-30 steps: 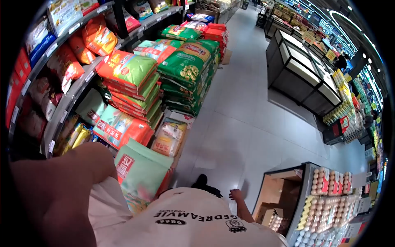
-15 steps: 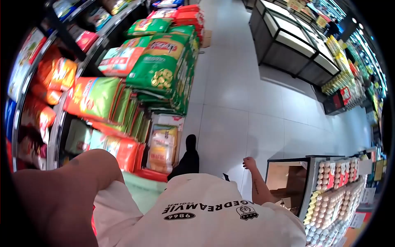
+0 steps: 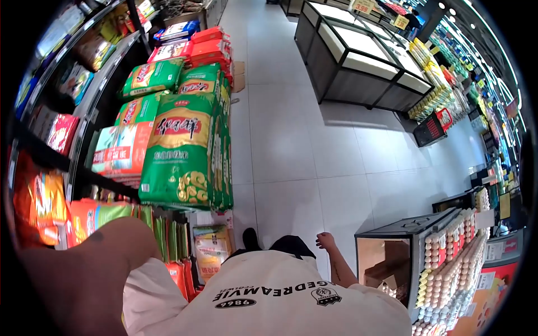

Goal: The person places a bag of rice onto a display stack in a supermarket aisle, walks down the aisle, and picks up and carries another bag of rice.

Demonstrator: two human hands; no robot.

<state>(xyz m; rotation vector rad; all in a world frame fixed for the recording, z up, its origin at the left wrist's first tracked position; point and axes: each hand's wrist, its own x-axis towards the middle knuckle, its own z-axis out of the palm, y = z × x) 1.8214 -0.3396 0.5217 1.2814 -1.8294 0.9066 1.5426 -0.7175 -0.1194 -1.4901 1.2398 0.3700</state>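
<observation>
My right hand [image 3: 324, 241] hangs low beside my body, fingers loosely curled, nothing visible in it. Below it is the pale tiled floor [image 3: 283, 204]; the nearest object is an egg display stand [image 3: 392, 227] to its right. My left arm [image 3: 95, 269] is bent, with the elbow toward the shelves; the left hand is out of sight. Ahead of that elbow lie stacked green rice bags [image 3: 179, 140]. A white and yellow bag [image 3: 212, 252] stands close to my left side, next to several green and orange bags [image 3: 171, 238].
Shelves of packaged goods [image 3: 92, 73] line the left, with a dark post [image 3: 84, 173] crossing in front. At upper right stand white-topped display counters [image 3: 358, 47]. A black and red basket [image 3: 432, 127] sits by yellow packs [image 3: 423, 59]. Cartons of eggs [image 3: 448, 257] fill the right.
The view has moved forward and turned: green rice bags and counters now appear nearer and farther left. My right hand is slightly lower in view. My left elbow stays raised.
</observation>
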